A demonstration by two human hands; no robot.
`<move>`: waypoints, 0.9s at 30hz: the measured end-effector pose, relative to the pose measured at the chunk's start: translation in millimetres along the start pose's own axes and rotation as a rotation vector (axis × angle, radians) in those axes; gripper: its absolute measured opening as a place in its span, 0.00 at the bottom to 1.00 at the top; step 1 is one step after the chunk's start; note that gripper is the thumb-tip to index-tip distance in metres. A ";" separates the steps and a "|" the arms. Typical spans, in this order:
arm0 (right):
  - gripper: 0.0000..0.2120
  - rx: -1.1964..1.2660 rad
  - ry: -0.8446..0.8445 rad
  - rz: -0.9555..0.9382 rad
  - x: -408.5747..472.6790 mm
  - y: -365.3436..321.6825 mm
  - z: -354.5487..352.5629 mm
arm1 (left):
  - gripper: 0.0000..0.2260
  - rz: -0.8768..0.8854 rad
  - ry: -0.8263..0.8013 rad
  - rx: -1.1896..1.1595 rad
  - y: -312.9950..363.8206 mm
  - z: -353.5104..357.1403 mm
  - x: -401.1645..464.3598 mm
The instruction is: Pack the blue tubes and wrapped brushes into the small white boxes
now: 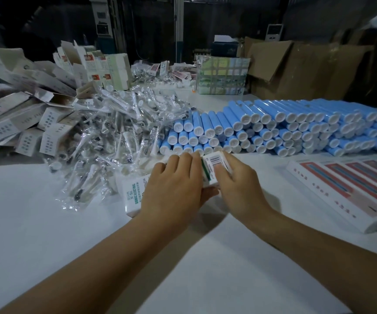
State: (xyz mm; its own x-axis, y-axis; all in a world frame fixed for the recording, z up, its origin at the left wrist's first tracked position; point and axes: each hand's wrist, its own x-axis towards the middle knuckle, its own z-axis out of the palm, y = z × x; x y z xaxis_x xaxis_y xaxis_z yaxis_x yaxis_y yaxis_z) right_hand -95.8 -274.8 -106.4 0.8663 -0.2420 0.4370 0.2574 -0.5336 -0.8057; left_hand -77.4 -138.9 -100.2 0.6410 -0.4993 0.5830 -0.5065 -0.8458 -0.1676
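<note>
My grip is on one small white box (214, 169) with both hands: my right hand (239, 186) curls round its barcoded end, thumb across the flap, and my left hand (174, 184) holds the other side, fingers bent over the top. The box sits low over the worktop (47, 234), just in front of the stacked blue tubes (273, 130). I judge I am closing its end flap, though I cannot see what is inside.

Another printed box (133, 196) lies under my left wrist. A row of flat boxes (341, 189) lies to my right; whether they are filled I cannot tell.

Most of the job is left, by my reckoning: the tubes are still stacked several layers deep, the wrapped brushes (106, 137) lie in a big loose heap, and open empty-looking cartons (19, 118) are piled on the left.
</note>
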 end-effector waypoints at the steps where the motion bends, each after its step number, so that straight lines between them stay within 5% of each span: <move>1: 0.12 -0.110 -0.009 -0.051 -0.9 1.7 1.6 | 0.32 0.015 0.004 0.021 0.2 0.1 -0.2; 6: 0.21 -0.072 -0.087 -0.030 -7.1 0.0 1.5 | 0.31 0.040 0.026 0.078 2.4 -0.6 -1.8; 13: 0.16 0.833 -0.160 0.402 5.1 -11.6 -14.1 | 0.32 -0.010 0.027 -0.019 -4.7 -1.9 -1.2; 27: 0.14 0.679 -0.099 0.353 4.3 -4.5 -10.1 | 0.31 0.029 0.043 -0.035 -9.9 -0.4 -2.8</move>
State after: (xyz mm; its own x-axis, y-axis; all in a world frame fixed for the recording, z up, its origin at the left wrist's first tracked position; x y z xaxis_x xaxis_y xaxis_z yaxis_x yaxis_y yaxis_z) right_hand -97.5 -281.6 -96.9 0.9720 -0.2144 0.0964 0.1370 0.1835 -0.9734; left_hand -74.4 -129.1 -99.9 0.6011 -0.5142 0.6118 -0.5444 -0.8239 -0.1575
